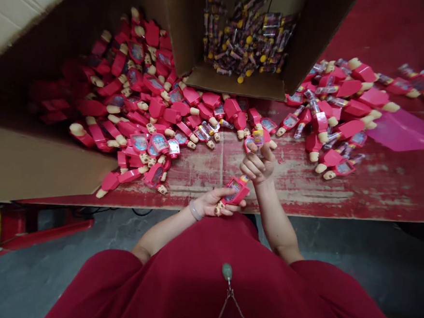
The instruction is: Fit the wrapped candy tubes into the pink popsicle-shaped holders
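The left hand [212, 202] curls its fingers around a pink plastic toy case [236, 190], whose long axis slants up and away to the right, with a cream foot [218, 208] poking out below the fingers. The right hand [258, 166] pinches a small candy tube [257, 138] upright between closely set fingertips [267, 150]. Just past them, a heap of matching pink toys [200, 114] lies on a worn red table [304, 194].
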Demonstrator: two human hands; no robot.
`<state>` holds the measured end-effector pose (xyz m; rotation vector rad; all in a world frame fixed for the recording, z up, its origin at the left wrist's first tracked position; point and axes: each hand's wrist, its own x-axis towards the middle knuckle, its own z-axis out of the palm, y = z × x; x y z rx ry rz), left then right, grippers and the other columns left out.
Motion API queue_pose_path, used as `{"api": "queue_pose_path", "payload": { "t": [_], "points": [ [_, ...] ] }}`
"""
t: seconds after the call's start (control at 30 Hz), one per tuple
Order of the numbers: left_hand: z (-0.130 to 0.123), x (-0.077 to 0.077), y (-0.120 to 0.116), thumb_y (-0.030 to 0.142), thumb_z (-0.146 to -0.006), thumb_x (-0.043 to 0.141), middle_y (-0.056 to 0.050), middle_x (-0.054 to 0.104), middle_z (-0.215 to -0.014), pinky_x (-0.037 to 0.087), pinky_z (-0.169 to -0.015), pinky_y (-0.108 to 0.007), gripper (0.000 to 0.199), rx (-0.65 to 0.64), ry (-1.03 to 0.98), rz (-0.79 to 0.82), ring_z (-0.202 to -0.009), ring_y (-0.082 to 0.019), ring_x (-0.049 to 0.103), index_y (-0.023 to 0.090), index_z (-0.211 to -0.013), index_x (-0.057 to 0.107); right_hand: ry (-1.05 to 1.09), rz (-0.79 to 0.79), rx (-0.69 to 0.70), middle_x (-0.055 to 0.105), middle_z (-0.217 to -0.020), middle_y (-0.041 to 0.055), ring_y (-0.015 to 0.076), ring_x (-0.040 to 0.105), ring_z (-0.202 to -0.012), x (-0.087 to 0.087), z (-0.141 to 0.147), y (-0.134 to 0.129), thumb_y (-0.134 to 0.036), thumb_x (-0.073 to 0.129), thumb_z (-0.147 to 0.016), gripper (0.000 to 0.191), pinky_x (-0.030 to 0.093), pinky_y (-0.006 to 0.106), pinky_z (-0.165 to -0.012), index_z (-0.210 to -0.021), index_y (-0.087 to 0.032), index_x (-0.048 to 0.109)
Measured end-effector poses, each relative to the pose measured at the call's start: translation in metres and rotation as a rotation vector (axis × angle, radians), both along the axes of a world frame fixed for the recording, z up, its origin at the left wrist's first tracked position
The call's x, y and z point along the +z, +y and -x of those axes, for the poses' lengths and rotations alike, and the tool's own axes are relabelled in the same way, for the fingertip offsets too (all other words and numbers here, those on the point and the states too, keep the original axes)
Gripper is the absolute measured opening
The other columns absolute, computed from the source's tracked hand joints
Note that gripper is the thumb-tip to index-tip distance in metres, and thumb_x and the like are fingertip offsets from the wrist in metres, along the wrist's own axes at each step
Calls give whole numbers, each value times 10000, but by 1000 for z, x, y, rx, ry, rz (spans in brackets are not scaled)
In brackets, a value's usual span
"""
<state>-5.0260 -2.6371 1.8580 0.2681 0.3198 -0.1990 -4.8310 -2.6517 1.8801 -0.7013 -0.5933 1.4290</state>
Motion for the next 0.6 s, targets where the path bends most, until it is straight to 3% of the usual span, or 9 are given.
{"api": "queue_pose_path", "payload": {
  "t": [0.1, 0.17, 0.23, 0.3, 0.37, 0.4, 0.47, 0.53, 0.6],
  "points": [
    [0, 7, -2, 418, -818, 739, -40, 649, -799, 204, -400, -169, 359, 54, 43, -265, -467, -33, 312, 128, -1001, 634, -52, 199, -51, 119, -369, -139, 88, 101, -308, 13, 6, 3, -731, 449, -945, 518, 243, 230, -389, -858, -247, 612],
    [-1, 7, -3, 447, -791, 771, -47, 675, -850, 327, -458, -187, 414, 180, 127, -647, -518, -58, 419, 129, -1023, 646, -44, 275, -91, 142, -371, -132, 83, 122, -306, 22, 9, 6, -665, 465, -976, 477, 231, 225, -379, -797, -239, 582],
    [-4, 2, -4, 420, -819, 757, -67, 708, -975, 486, -650, -250, 411, 356, 227, -1115, -710, -132, 587, 142, -1105, 662, -11, 291, -167, 162, -370, -125, 80, 151, -303, 24, 12, 11, -610, 506, -985, 454, 239, 222, -370, -729, -235, 527],
    [-8, -6, -3, 334, -858, 716, -90, 701, -1168, 501, -920, -337, 403, 485, 307, -1505, -1012, -216, 638, 167, -1220, 653, 32, 294, -288, 176, -371, -119, 75, 178, -305, 20, 15, 15, -585, 543, -978, 477, 262, 220, -370, -670, -232, 451],
    [-11, -14, 2, 268, -862, 693, -98, 661, -1302, 447, -1045, -381, 456, 507, 353, -1678, -1184, -249, 591, 195, -1307, 623, 83, 324, -400, 195, -373, -112, 73, 208, -313, 13, 16, 18, -570, 553, -977, 508, 296, 217, -385, -639, -230, 386],
    [-12, -17, 6, 270, -846, 709, -100, 671, -1282, 462, -1021, -379, 460, 476, 360, -1664, -1158, -248, 600, 189, -1292, 633, 111, 344, -431, 213, -376, -109, 74, 227, -321, 10, 16, 19, -561, 555, -978, 511, 318, 217, -399, -634, -229, 373],
    [-12, -18, 16, 352, -815, 747, -98, 718, -1095, 520, -815, -320, 423, 337, 311, -1432, -905, -199, 639, 145, -1176, 673, 159, 360, -394, 253, -391, -107, 74, 254, -338, 5, 14, 16, -544, 570, -973, 478, 349, 217, -429, -654, -225, 413],
    [-11, -15, 25, 469, -791, 752, -77, 710, -903, 431, -553, -231, 470, 123, 178, -1026, -599, -102, 527, 111, -1084, 673, 182, 308, -274, 270, -405, -114, 72, 239, -342, 3, 12, 9, -554, 584, -962, 419, 339, 215, -435, -723, -221, 500],
    [-9, -11, 29, 547, -740, 767, -66, 690, -828, 273, -427, -189, 566, -59, 24, -641, -455, -39, 373, 104, -1073, 650, 175, 210, -154, 222, -389, -131, 73, 170, -321, 2, 11, 0, -621, 565, -944, 427, 278, 217, -403, -785, -226, 550]
  ]
}}
